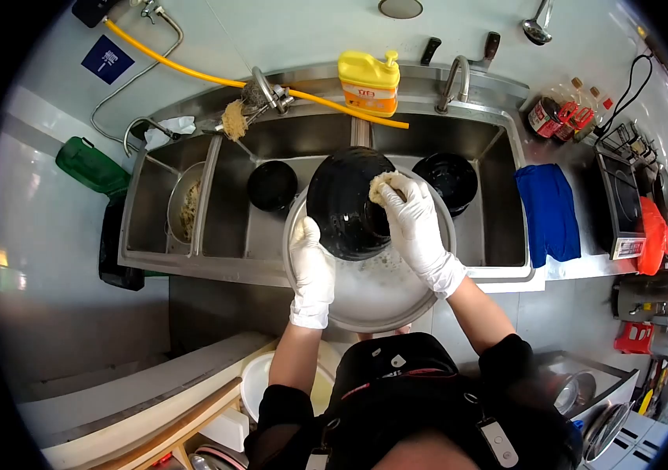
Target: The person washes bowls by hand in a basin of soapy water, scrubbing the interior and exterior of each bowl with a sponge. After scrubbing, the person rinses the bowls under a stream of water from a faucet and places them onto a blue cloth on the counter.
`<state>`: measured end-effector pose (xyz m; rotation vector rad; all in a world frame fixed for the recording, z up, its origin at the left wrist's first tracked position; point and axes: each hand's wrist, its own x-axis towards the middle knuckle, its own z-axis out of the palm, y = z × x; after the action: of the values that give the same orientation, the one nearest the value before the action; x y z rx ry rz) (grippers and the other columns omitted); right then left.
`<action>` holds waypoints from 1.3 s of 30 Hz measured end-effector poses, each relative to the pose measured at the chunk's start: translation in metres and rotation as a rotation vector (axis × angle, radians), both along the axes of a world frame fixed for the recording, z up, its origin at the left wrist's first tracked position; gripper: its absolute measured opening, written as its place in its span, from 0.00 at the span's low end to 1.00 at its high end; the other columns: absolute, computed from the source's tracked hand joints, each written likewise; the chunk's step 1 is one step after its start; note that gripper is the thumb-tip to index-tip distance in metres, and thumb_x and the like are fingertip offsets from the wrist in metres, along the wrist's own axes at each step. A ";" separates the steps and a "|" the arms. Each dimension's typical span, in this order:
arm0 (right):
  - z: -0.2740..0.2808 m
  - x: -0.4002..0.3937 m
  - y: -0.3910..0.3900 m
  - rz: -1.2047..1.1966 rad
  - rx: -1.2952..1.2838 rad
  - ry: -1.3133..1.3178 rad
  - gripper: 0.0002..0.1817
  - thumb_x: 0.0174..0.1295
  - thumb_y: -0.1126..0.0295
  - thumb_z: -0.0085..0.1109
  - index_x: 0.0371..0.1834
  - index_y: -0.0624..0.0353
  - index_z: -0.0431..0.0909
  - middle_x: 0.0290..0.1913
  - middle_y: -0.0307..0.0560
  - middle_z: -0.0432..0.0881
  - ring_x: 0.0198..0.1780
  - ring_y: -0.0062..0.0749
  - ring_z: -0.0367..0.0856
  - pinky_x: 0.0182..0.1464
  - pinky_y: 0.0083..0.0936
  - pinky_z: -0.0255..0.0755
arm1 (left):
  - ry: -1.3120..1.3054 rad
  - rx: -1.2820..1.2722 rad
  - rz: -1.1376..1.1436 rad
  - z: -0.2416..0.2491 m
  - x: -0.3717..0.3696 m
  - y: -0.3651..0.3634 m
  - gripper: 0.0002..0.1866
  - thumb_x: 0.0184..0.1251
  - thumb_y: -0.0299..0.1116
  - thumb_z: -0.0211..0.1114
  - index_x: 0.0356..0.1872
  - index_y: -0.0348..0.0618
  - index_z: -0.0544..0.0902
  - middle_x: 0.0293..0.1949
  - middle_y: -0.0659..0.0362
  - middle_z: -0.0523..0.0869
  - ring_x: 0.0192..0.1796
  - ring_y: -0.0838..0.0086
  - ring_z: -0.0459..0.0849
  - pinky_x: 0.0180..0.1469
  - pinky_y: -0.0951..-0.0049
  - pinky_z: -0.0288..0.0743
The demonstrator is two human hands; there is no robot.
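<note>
A large glossy black bowl (342, 207) is tilted over a round grey basin (365, 305) that spans the sink divider. White-gloved, my left hand (313, 270) grips the bowl's lower left side; its thumb shows, and the other fingers are partly hidden. My right hand (412, 223), also gloved in white, is closed on a beige scrubbing sponge (381, 188) and presses it to the bowl's right side. Smaller black bowls stand in the sinks on either side: one bowl (272, 186) on the left, another bowl (447, 176) on the right.
Behind the basin, a yellow detergent jug (368, 82) stands on the sink ledge, with a yellow hose (326, 102) across it. A strainer (186, 207) with food scraps sits in the left sink. A blue cloth (547, 213) hangs over the counter edge at right.
</note>
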<state>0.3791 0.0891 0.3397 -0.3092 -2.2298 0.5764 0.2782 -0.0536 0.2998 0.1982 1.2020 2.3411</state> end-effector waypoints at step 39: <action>-0.330 0.096 0.255 -0.451 -1.251 -0.472 0.11 0.64 0.61 0.58 0.30 0.57 0.76 0.25 0.44 0.75 0.27 0.36 0.72 0.30 0.33 0.70 | -0.301 -1.219 -0.149 -0.267 -0.301 -0.097 0.28 0.65 0.48 0.64 0.57 0.37 0.74 0.40 0.53 0.82 0.36 0.67 0.84 0.39 0.70 0.80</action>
<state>0.4749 0.3440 0.0099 -1.6468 -1.7866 1.6971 -0.0231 -0.1508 0.0330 -0.4452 2.0728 1.1184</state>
